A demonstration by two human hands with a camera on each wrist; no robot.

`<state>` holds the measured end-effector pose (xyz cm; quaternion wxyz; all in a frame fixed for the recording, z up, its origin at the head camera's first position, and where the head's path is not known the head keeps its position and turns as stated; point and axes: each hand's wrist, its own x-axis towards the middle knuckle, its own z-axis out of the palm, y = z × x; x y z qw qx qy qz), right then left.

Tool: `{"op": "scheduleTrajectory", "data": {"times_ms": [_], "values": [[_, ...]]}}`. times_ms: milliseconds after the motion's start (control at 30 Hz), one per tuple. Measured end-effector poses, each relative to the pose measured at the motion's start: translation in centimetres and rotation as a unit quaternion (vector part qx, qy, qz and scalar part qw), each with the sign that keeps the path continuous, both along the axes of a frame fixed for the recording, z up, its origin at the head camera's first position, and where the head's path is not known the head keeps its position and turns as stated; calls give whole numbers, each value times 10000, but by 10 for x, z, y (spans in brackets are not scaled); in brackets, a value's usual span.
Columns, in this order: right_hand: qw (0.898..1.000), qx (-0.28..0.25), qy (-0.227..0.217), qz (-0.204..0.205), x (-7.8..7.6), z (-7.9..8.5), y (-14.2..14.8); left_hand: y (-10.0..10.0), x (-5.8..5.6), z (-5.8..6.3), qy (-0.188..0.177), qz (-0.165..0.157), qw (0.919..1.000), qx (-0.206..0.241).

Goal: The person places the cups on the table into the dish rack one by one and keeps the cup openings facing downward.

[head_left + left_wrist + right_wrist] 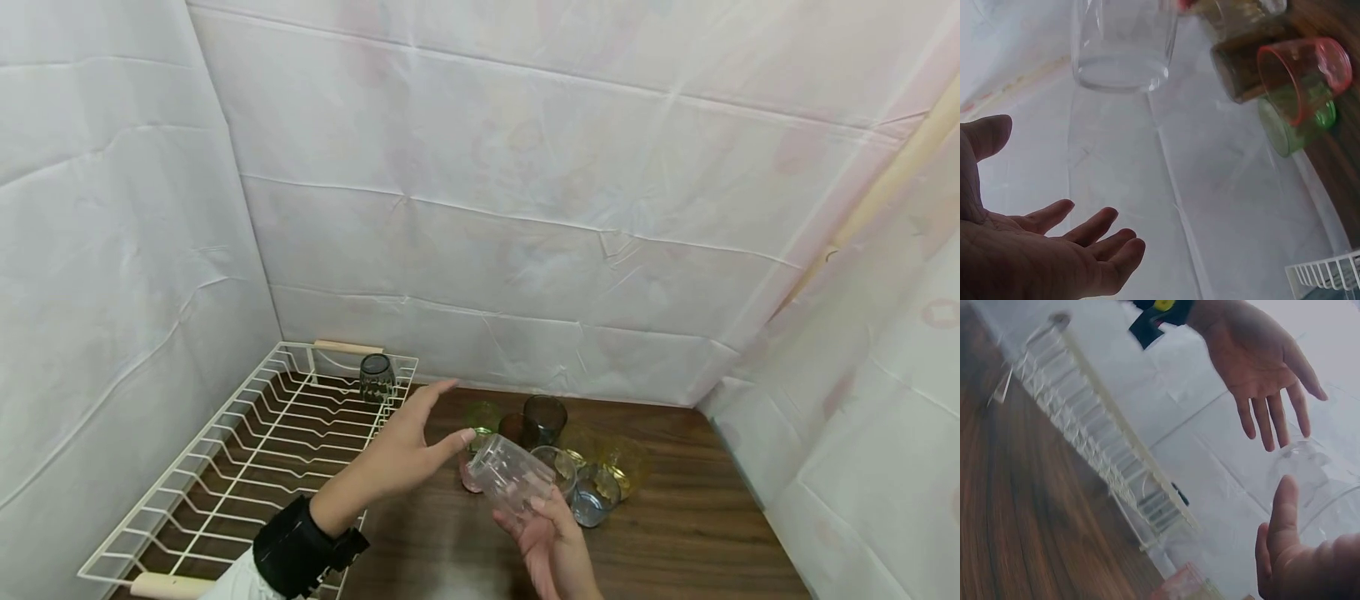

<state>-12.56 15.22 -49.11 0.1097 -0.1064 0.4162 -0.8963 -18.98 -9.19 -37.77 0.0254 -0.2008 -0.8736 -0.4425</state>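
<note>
My right hand point(551, 546) grips a clear glass point(512, 475) near one end, tilted in the air above the table. To its left, my left hand point(401, 450) reaches out with thumb and fingers spread, holding nothing. In the left wrist view the clear glass point(1122, 50) hangs beyond the spread fingers, apart from them. From the right wrist view, the left palm point(1260, 362) faces the glass point(1304, 465). Behind the held glass stand a pink glass point(1304, 75), a green glass point(483, 414) and a dark glass point(545, 417).
A white wire dish rack point(247, 467) with wooden handles stands on the left, a dark grey glass point(377, 377) in its far corner. Amber glasses point(624, 462) and a bluish glass point(596, 497) stand on the brown wooden table point(690, 533). White cloth walls point(495, 208) enclose it.
</note>
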Motion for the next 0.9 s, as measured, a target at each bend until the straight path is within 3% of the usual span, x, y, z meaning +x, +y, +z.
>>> {"op": "scheduleTrajectory", "data": {"times_ms": [133, 300, 433, 667, 900], "values": [[9961, -668, 49, 580, -2, -2, 4, 8, 11, 3, -126, -192, 9994, 262], [9916, -1057, 26, 743, -3, -7, 6, 16, 22, 7, -393, -557, 9961, 560], [9834, -1527, 121, 973, -4, -11, 7, 20, 29, 9, -487, -656, 9944, 675], [9661, -2161, 418, 1348, -4, -11, 4, 26, 33, 11, -540, -778, 9932, 671], [9596, -2252, 527, 1602, -4, -6, -3, 28, 32, 10, -519, -1009, 9923, 505]]}}
